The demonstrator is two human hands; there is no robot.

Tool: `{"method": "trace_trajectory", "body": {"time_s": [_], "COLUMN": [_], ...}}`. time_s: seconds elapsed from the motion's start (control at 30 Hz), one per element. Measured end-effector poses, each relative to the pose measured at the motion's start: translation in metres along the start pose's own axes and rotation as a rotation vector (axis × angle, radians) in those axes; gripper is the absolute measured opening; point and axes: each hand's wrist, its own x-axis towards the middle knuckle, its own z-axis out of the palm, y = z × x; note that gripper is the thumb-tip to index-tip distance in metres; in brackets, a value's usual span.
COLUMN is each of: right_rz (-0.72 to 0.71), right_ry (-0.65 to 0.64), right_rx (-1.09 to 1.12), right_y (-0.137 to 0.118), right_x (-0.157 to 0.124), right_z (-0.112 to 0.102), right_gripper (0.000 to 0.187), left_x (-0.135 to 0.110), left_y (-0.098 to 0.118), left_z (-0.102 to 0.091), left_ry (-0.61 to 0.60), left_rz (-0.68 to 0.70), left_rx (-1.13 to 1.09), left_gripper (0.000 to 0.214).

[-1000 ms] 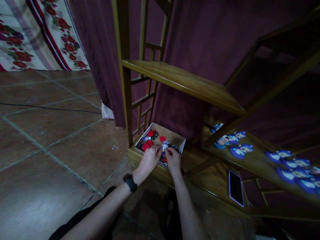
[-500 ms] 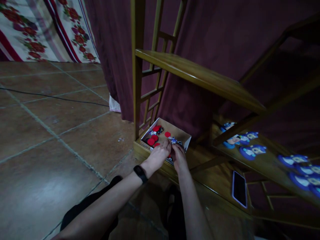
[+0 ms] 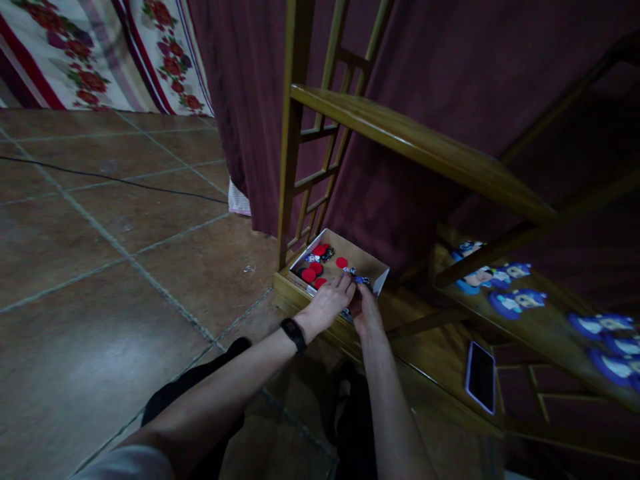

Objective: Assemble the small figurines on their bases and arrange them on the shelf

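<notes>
A shallow cardboard box (image 3: 373, 263) sits on the lowest wooden shelf and holds red round pieces (image 3: 313, 272) and small blue-and-white figure pieces (image 3: 361, 278). My left hand (image 3: 329, 303), with a black wristband, reaches over the box's near edge with its fingers pinched together. My right hand (image 3: 366, 309) is beside it, fingers closed, touching the left fingertips. Between the two hands sits a small blue-and-white piece that they both pinch.
The wooden shelf unit (image 3: 425, 150) stands against a dark red curtain. Several blue figure pieces (image 3: 510, 300) lie in a row on the shelf to the right. A phone (image 3: 481, 377) lies on the bottom board. A black cable (image 3: 110, 179) crosses the tiled floor.
The view has swung left, so the box and hands sit further right and higher. Both hands stayed together at the box, lowering the small piece nearer its edge.
</notes>
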Motion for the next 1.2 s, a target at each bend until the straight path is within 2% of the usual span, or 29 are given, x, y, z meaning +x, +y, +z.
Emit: {"method": "trace_trajectory", "body": {"time_s": [0.13,0.23,0.37,0.53,0.67,0.83,1.2], "right_rz": [-0.015,-0.087,-0.18,-0.257,-0.363,-0.422,-0.409], "right_ry": [0.015,0.062,0.109,0.123,0.13,0.118,0.102], "right_rx": [0.01,-0.014,-0.121,-0.357,-0.558,-0.651,-0.492], "right_y": [0.001,0.002,0.001,0.0,0.001,0.0,-0.006], "right_x": [0.001,-0.001,-0.002,0.003,0.007,0.008,0.006], "right_z": [0.002,0.004,0.005,0.002,-0.002,-0.005,-0.003], "right_gripper": [0.024,0.019,0.024,0.03,0.032,0.032,0.022], "left_x": [0.0,0.002,0.009,0.016,0.013,0.012,0.014], "left_y": [0.0,-0.005,-0.019,-0.03,-0.032,-0.033,-0.032], "left_z": [-0.001,0.002,0.014,0.023,0.02,0.019,0.014], "left_ry": [0.019,0.078,0.19,0.214,0.174,0.11,-0.002], "left_rz": [-0.032,-0.154,-0.369,-0.628,-0.773,-0.865,-0.903], "left_rx": [-0.073,-0.28,-0.698,-1.348,-1.646,-1.806,-1.884], "left_gripper": [0.031,0.032,0.036,0.028,0.036,0.037,0.025]}}
